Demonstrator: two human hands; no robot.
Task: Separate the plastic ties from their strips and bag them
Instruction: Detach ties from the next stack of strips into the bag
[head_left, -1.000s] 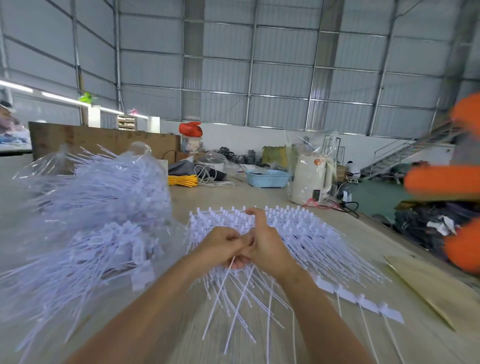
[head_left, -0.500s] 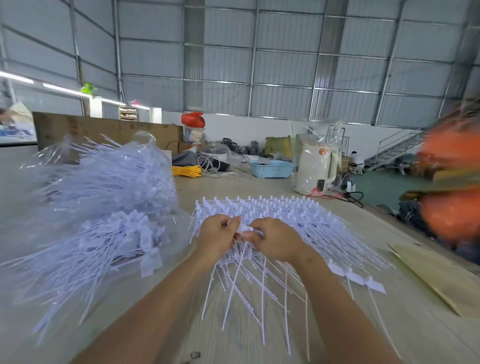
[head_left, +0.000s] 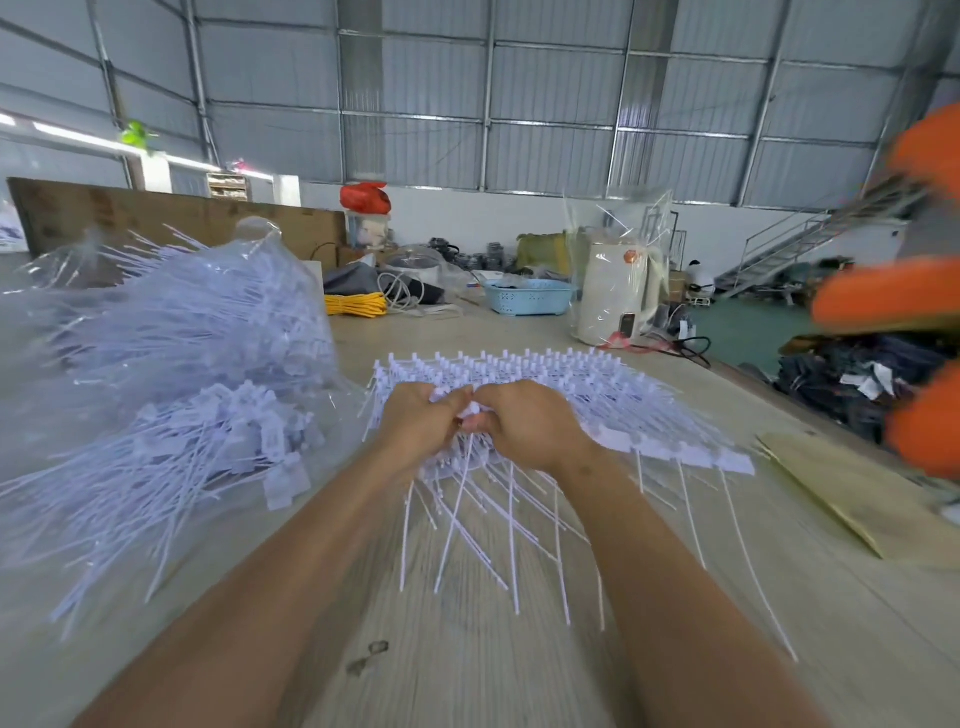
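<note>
Wooden table (head_left: 467, 675) carries tie strips (head_left: 571, 384) at twelve o'clock. Left hand (head_left: 421, 421) and right hand (head_left: 524, 421) apparently pinch one tie; bag (head_left: 182, 332) at ten.

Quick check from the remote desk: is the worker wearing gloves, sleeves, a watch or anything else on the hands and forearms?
No. The left hand and right hand are bare: no gloves, and no rings that I can see. Both forearms are uncovered as far as the frame's bottom edge, with no sleeve, watch or wristband in view.
</note>
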